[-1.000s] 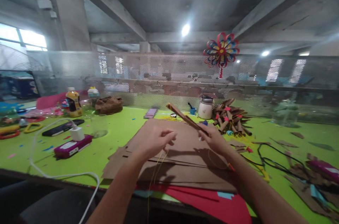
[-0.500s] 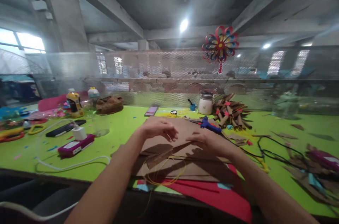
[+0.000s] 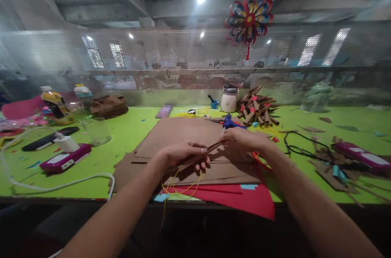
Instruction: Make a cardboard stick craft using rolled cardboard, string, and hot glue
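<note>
Held strip (image 3: 215, 145) matt, papery; stacked sheets (image 3: 180, 134) matt, smooth cardboard; screen (image 3: 143, 96) perforated metal.

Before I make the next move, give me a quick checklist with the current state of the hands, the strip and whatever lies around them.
1. Left hand gripping the brown strip: ok, thumb above, fingers below.
2. Right hand on the strip's far end: ok, at its fingertips.
3. Yellow thread clear of the left hand: not ok, loops hang right by its fingers.
4. Blue tool clear of the right hand: cannot tell, the hand partly hides it.
5. Brown sheets squared up: not ok, edges are uneven.
</note>
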### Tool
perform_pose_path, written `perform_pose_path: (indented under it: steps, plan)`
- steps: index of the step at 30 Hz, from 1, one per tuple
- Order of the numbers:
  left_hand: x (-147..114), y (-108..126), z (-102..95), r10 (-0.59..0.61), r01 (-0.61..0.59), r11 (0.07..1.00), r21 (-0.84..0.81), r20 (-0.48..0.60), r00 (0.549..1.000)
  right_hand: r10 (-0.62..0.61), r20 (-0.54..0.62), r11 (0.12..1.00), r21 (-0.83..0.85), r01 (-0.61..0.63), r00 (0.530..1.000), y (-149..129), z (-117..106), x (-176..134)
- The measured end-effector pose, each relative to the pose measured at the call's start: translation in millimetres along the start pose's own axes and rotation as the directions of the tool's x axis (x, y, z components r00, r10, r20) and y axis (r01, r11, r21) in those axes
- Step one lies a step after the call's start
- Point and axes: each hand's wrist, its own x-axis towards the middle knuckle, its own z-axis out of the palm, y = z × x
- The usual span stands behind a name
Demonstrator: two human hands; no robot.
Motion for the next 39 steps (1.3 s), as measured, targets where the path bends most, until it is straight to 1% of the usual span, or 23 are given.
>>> perform_pose_path:
  steps: [3,6,11,13,15,16,18,21,23,24,25,26,28,30,32,34,36,37,38,39]
  plan:
    - [-1.1,-0.5,4.4,-0.019,0.019,1.0,-0.017,-0.014,1.0,0.008,-0.03,1.0,0.006,-0.008,1.0,1.0,2.0,0.6]
    - [0.5,-1.6,4.0,-0.035,0.036,0.999,0.006,-0.038,0.999,0.034,-0.053,0.999,-0.01,-0.034,0.998,0.0,1.8,1.4]
    - [4.0,-2.8,1.5,-0.032,0.027,0.998,-0.049,-0.12,0.992,0.024,-0.085,0.992,-0.124,-0.035,0.996,-1.6,3.6,1.9]
    - [5.2,-2.7,1.8,-0.017,0.006,0.997,-0.071,-0.162,0.987,0.013,-0.129,0.984,-0.175,-0.035,0.992,0.1,5.9,2.5]
    - [6.2,-2.7,2.2,-0.011,-0.004,0.997,-0.076,-0.197,0.98,0.011,-0.214,0.979,-0.198,-0.055,0.977,3.3,7.5,3.7]
    - [6.5,-2.8,2.3,-0.008,-0.007,0.997,-0.074,-0.213,0.977,0.013,-0.272,0.978,-0.199,-0.069,0.962,5.4,7.6,4.4]
    - [7.0,-3.1,2.1,0.002,-0.017,0.998,-0.059,-0.25,0.968,0.024,-0.402,0.979,-0.176,-0.103,0.915,9.7,6.4,6.0]
    - [7.2,-3.8,1.2,0.039,-0.05,0.998,-0.028,-0.309,0.95,0.067,-0.58,0.987,-0.083,-0.141,0.812,16.1,3.4,8.0]
    - [7.5,-4.1,0.5,0.061,-0.069,0.998,-0.012,-0.333,0.941,0.115,-0.651,0.988,-0.003,-0.155,0.75,19.7,3.1,9.2]
    - [7.6,-4.0,0.3,0.071,-0.077,0.997,-0.004,-0.344,0.936,0.138,-0.667,0.987,0.031,-0.158,0.733,21.1,4.0,9.8]
    - [7.6,-3.7,0.1,0.078,-0.081,0.997,0.004,-0.353,0.933,0.154,-0.672,0.986,0.057,-0.157,0.725,22.2,5.4,10.7]
    - [7.5,-3.1,0.1,0.083,-0.084,0.996,0.014,-0.36,0.929,0.159,-0.667,0.986,0.071,-0.15,0.728,22.9,7.4,11.8]
    - [6.9,-1.1,0.3,0.094,-0.088,0.996,0.034,-0.366,0.926,0.142,-0.646,0.989,0.071,-0.126,0.75,23.5,12.1,14.6]
    - [6.0,1.3,0.6,0.1,-0.092,0.995,0.041,-0.361,0.927,0.126,-0.648,0.991,0.054,-0.12,0.751,24.4,16.8,18.0]
    - [5.0,2.8,0.6,0.1,-0.095,0.995,0.033,-0.355,0.93,0.147,-0.682,0.987,0.055,-0.15,0.717,27.0,20.3,21.1]
    - [4.4,2.9,-0.1,0.095,-0.092,0.995,0.024,-0.345,0.934,0.196,-0.706,0.979,0.106,-0.172,0.68,31.7,22.3,22.6]
    - [4.2,2.2,-1.3,0.092,-0.086,0.996,0.034,-0.326,0.941,0.292,-0.678,0.955,0.251,-0.16,0.675,36.4,23.3,22.4]
    - [4.2,1.9,-1.9,0.09,-0.08,0.996,0.046,-0.306,0.948,0.357,-0.639,0.921,0.36,-0.145,0.681,38.1,23.7,21.8]
    - [4.1,1.6,-2.5,0.09,-0.076,0.995,0.061,-0.284,0.955,0.426,-0.584,0.865,0.488,-0.121,0.691,39.0,23.9,21.0]
    - [4.1,1.6,-2.8,0.089,-0.072,0.995,0.074,-0.267,0.96,0.488,-0.518,0.779,0.622,-0.082,0.702,39.0,24.0,20.2]
